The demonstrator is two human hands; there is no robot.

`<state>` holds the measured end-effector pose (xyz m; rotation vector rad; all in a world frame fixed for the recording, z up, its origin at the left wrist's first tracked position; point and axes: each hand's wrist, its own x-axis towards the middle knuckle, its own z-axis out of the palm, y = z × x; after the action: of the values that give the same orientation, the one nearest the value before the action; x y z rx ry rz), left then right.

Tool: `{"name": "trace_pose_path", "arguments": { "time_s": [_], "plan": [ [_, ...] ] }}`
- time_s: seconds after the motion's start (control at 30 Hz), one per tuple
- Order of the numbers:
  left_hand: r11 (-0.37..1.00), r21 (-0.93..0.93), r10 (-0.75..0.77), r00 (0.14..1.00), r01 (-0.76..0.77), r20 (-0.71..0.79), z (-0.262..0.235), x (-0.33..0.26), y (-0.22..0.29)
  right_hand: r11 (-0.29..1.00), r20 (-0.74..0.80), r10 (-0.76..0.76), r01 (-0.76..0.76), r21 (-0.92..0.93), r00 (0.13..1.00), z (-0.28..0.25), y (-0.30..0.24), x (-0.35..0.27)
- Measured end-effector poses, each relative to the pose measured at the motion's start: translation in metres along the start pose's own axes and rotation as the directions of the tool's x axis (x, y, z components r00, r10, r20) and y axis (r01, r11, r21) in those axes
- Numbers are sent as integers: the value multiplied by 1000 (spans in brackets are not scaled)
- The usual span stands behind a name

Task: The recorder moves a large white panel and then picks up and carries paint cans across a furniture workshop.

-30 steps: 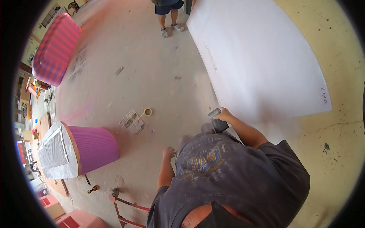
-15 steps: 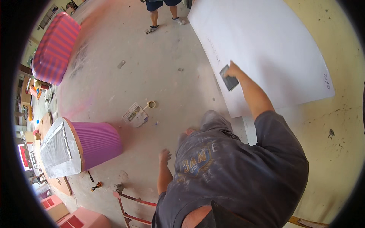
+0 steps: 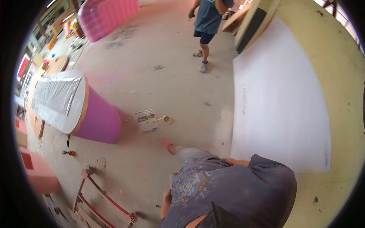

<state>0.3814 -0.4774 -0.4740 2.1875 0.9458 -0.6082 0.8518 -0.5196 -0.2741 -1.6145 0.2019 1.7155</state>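
1. Floor (image 3: pixel 182 95): grey, dusty, pink-stained.
2. Wall (image 3: pixel 346 114): pale yellow, matte, scuffed.
3. White sheet (image 3: pixel 281 106): smooth, broad, four-sided, faint marks near its edges; stands along the wall, to the right.
4. Purple tub (image 3: pixel 100 116): flared round side, pale flat face under wrinkled film (image 3: pixel 57 91).
5. Right hand (image 3: pixel 226 161): by dark shirt (image 3: pixel 243 186), near the sheet's lower corner; fingers mostly hidden, grip can't be told.
6. Left hand (image 3: pixel 167 195): blurred, beside the shirt; finger state can't be told.

1 white sheet (image 3: pixel 279 106) | 1 tape roll (image 3: pixel 170 119) | 1 newspaper (image 3: pixel 145 121) | 1 co-worker (image 3: pixel 209 19)
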Motion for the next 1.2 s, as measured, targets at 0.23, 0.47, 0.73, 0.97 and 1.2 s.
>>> {"name": "trace_pose_path", "arguments": {
  "time_s": [0.23, 0.47, 0.73, 0.97, 1.2],
  "plan": [
    [522, -707, -587, 802, 476, 107, -141, -23, 66, -382, 15, 25, 24, -924, 1000, 16, -109, 113],
    [-137, -983, -872, 456, 124, 180, -212, -8, 11, -211, 280, -167, 243, -947, 945, 222, -293, 254],
    [-73, -990, -981, 188, -125, 48, -256, -4, -5, -446, 608, 194, 621, -645, 770, 498, -302, 204],
    [-733, -677, -616, 362, 60, 699, -136, -18, 33, -369, 374, 552, 621, -692, 745, 534, -180, 240],
    [-793, -591, -595, 396, -148, 699, -138, -37, -61, -593, 444, 680, 794, -136, 584, 632, -121, 233]
  ]
}}
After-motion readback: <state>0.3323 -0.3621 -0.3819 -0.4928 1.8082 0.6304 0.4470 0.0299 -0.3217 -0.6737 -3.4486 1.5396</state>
